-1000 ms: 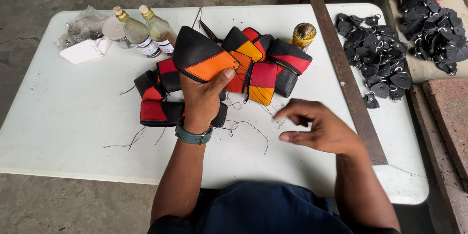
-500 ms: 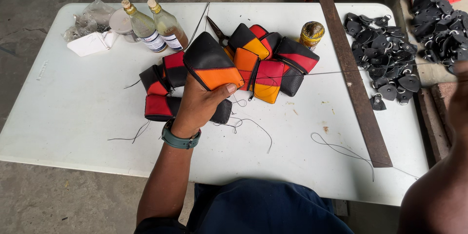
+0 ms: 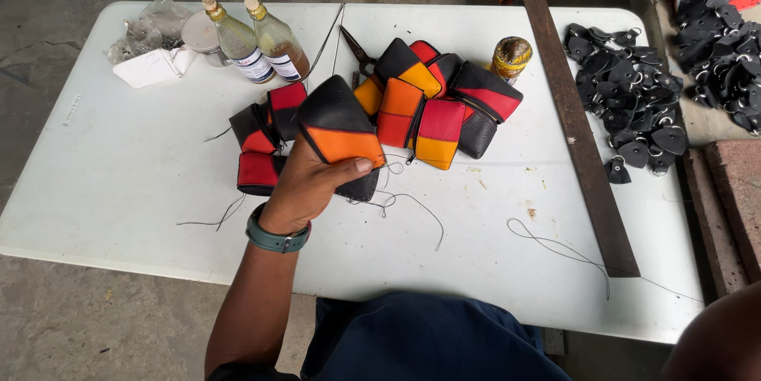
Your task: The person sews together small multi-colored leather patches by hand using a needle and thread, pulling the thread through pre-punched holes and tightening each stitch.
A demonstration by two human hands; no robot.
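Note:
My left hand [image 3: 305,183] grips a black and orange leather pouch [image 3: 337,123] and holds it up over the white table [image 3: 111,175]. Under and beside it lie several red and black pouches [image 3: 261,139]. A pile of black, orange and red pouches [image 3: 436,107] rests just to the right. My right hand is out of view; only my bare arm [image 3: 717,341] shows at the bottom right corner. A long dark thread [image 3: 555,248] lies loose on the table near that arm.
Two glass bottles [image 3: 258,48] and crumpled plastic [image 3: 154,28] stand at the far left. Scissors [image 3: 358,49] and a small yellow jar [image 3: 510,57] sit behind the pile. A long metal bar [image 3: 575,111] crosses the table's right side, with black leather tabs [image 3: 630,107] beyond it.
My right hand has let go of the thread and drawn back to the right, out of view. The thread now lies on the table. My left hand still holds the pouch.

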